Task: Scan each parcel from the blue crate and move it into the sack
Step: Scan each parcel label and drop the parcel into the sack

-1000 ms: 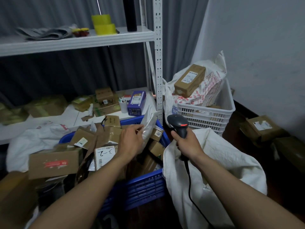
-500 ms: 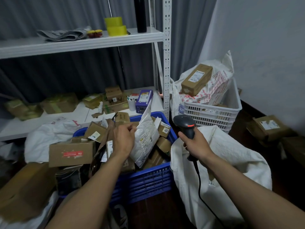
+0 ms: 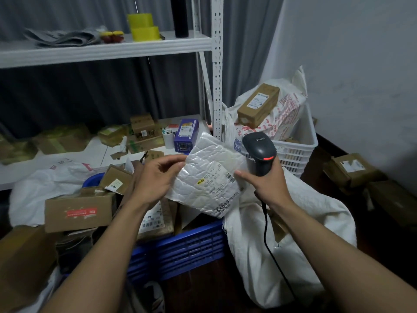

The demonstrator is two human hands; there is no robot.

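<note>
A white bubble mailer (image 3: 207, 177) is held above the blue crate (image 3: 180, 249), just beside the sack (image 3: 293, 233), with its label (image 3: 216, 180) turned up. Its left edge is pinched by the left hand (image 3: 155, 179). The barcode scanner (image 3: 259, 152) is gripped at the handle by the right hand (image 3: 264, 184). The scanning step is judged to be in hand: next, the scanner's head needs to be aimed at the barcode.

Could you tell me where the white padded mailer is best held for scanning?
Pinch the left edge of the white padded mailer, coming from the left, as the left hand does. It is flat, and its label lies toward the right, so this likely keeps the barcode clear for the scanner.
</note>
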